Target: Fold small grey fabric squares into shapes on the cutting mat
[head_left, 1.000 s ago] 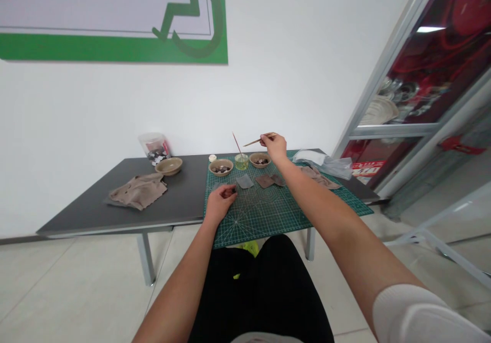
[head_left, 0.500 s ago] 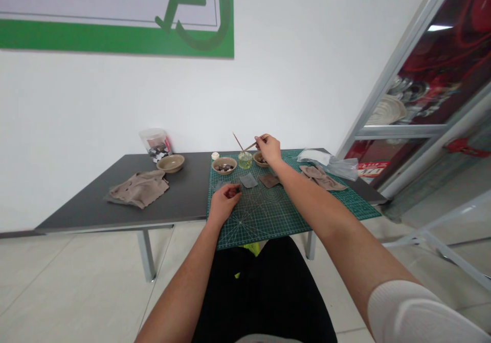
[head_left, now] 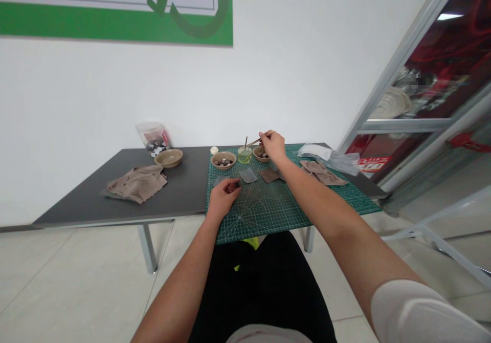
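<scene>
My right hand is closed on a thin stick, perhaps a small brush, whose lower end points into a glass jar of yellowish-green liquid. A second thin stick stands almost upright in that jar. Over the green cutting mat, my left hand pinches a small dark piece. Just beyond the left hand lies a grey square patch, with a brown square patch to its right. Bowls of small dark and light pieces flank the jar: a left bowl and a right bowl.
On the dark table at left are a crumpled brown cloth, another bowl and a tilted clear tub. A small white container stands behind the left bowl. Another brown cloth and a plastic bag lie at right.
The loose stick in the jar has swung from leaning left to nearly upright. The right hand's stick has shifted slightly at the jar. My left hand keeps its pinch; the view has tilted down a little.
</scene>
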The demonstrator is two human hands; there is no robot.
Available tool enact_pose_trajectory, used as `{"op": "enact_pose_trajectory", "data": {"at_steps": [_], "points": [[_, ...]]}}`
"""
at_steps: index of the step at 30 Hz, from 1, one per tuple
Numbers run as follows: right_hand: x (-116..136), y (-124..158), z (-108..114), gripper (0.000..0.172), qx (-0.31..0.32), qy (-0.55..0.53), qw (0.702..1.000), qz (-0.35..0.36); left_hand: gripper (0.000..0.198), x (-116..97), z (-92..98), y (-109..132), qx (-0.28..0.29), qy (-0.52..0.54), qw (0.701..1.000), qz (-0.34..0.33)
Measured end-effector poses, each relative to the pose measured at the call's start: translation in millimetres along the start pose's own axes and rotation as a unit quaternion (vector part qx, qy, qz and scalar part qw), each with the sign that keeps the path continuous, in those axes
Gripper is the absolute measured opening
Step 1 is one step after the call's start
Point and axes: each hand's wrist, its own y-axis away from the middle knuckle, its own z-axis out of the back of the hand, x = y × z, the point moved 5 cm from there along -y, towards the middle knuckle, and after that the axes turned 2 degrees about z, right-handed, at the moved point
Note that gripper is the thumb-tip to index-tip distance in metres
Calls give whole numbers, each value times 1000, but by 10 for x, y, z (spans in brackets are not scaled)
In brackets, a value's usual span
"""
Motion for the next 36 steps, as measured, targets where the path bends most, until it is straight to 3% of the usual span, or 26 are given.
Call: {"op": "enact_pose_trajectory", "data": {"at_steps": [20,27,36], "points": [[193,-130,-303,26,109,86,990,24,27,4,-11,5,11,-7,1000,-7],[315,-236,-223,37,51,74,995,51,26,27,-19,5,13,6,1000,-8],[171,-241,-301,33,78,50,996,15,25,-22,-9,16,9,-3,1000,-9]]}}
